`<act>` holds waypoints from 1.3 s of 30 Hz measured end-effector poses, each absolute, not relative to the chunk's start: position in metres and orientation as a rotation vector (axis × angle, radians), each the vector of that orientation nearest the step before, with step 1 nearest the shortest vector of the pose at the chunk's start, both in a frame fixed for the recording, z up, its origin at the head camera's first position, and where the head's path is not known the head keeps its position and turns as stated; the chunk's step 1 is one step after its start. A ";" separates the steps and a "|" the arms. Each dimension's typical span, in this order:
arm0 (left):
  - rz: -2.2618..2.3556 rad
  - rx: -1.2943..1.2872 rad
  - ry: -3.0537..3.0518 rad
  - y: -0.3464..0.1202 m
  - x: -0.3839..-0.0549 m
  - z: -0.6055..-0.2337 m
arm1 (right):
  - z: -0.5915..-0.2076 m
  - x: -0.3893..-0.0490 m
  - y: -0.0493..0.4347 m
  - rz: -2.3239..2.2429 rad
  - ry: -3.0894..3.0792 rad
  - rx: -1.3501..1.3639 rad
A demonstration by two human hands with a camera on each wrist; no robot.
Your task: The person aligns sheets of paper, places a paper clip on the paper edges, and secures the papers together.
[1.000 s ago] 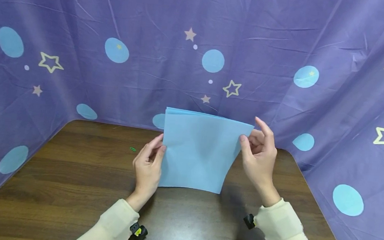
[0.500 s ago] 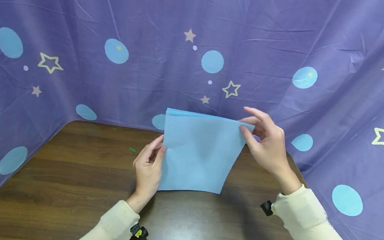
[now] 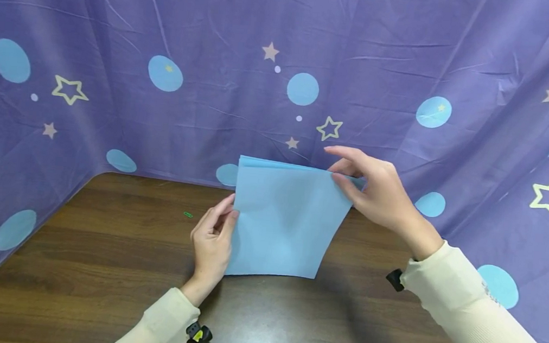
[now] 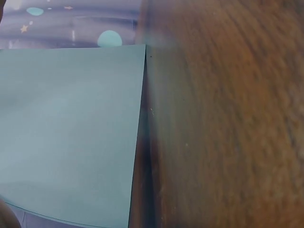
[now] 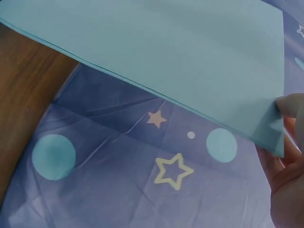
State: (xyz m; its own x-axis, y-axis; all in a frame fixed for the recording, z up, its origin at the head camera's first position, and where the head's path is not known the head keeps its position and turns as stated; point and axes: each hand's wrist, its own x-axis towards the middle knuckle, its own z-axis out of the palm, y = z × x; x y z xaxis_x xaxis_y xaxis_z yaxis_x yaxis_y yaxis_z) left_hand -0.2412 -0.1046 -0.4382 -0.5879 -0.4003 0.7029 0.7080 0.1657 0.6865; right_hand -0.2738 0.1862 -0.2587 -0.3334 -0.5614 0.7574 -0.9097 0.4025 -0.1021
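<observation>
Light blue paper (image 3: 285,221), in more than one layer along its top edge, stands up facing the camera in the head view. My left hand (image 3: 211,242) holds its left edge, thumb in front and fingers behind. At the upper right corner my right hand (image 3: 376,188) pinches the top edge between thumb and fingers, its index finger raised. In the right wrist view the thumb and fingers grip the corner of the paper (image 5: 190,61). Only a sliver of the left hand shows in the left wrist view, beside the paper (image 4: 71,133).
A small green paper clip (image 3: 188,214) lies on the brown wooden table (image 3: 101,249), left of the paper. A purple curtain (image 3: 217,41) with stars and blue dots surrounds the table at the back and sides.
My right hand has shifted from the paper's right edge up and leftward onto its top edge near the corner. The left hand keeps its hold on the left edge.
</observation>
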 end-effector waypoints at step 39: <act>-1.549 -0.324 -1.516 -0.099 -0.246 -0.445 | -0.236 -0.284 0.107 0.467 -2.176 1.510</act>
State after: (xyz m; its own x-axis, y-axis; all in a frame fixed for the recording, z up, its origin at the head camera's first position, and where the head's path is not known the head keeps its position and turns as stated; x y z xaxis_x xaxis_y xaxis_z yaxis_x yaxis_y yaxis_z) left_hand -0.2458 -0.0988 -0.4453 -0.5471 -0.4131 0.7280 0.7368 0.1751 0.6531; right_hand -0.2843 0.1074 -0.2361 -0.3011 -0.7868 0.5388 -0.9386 0.3443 -0.0218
